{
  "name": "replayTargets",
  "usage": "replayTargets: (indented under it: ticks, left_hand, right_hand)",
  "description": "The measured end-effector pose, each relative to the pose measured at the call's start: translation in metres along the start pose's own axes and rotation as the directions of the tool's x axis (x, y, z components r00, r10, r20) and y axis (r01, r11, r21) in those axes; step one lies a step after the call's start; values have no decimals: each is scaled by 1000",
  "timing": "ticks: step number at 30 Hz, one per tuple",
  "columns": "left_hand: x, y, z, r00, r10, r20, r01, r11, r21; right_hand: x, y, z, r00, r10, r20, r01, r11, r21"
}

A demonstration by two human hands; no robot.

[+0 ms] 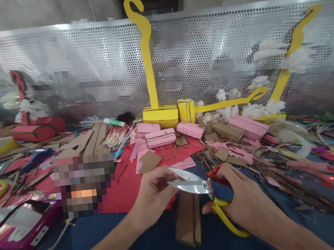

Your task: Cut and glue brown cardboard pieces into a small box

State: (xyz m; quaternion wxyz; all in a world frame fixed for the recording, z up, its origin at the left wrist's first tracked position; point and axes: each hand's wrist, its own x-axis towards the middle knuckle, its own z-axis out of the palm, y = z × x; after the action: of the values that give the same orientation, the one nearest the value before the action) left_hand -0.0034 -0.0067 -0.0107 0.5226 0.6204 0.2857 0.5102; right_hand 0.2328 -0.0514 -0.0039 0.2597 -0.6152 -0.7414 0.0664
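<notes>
My right hand [236, 189] is closed around the yellow handle of a pair of scissors [203, 185]. Their blades stand apart and point left, and a red part shows beside the right fingers. At the blade tips, my left hand [153, 196] has its fingers pinched together; what they hold, if anything, is hidden. Below the scissors a folded brown cardboard piece [187, 222] lies on the blue table [155, 241]. Just beyond the left hand are a small cardboard piece [149, 161] and a red sheet [114, 194].
Yellow hooked shapes on box bases [160, 113] stand before a perforated metal panel [104, 68]. Pink cardboard boxes [160, 137] sit in the middle. A pink glue gun [330, 179] and twigs [280, 180] lie right. At left are a purple device [29, 231] and cables.
</notes>
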Motion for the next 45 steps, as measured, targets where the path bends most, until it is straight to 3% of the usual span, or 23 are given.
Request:
replayTargets:
  ticks: [12,16,22,27,39,45]
  left_hand:
    - [4,8,5,998,4,-57,-7,998,-62]
    - [4,7,4,999,-7,-32,5,998,-56]
    - [6,-7,-4,1000,0,25,-3,994,111]
    - [9,-12,-6,996,71,55,-79,981,179]
    - [13,-22,-7,982,181,54,-188,957,223]
    - [6,-14,-6,973,229,13,-225,943,244]
  right_hand:
    - [4,-2,1,997,-74,-37,75,997,14]
    - [6,0,2,995,-96,-34,96,995,-3]
    - [12,10,6,991,-114,-70,110,992,-61]
    - [12,14,10,981,-155,-113,147,986,-73]
    - [10,20,16,926,-298,-230,279,954,-111]
    - [3,13,12,890,-361,-278,334,932,-141]
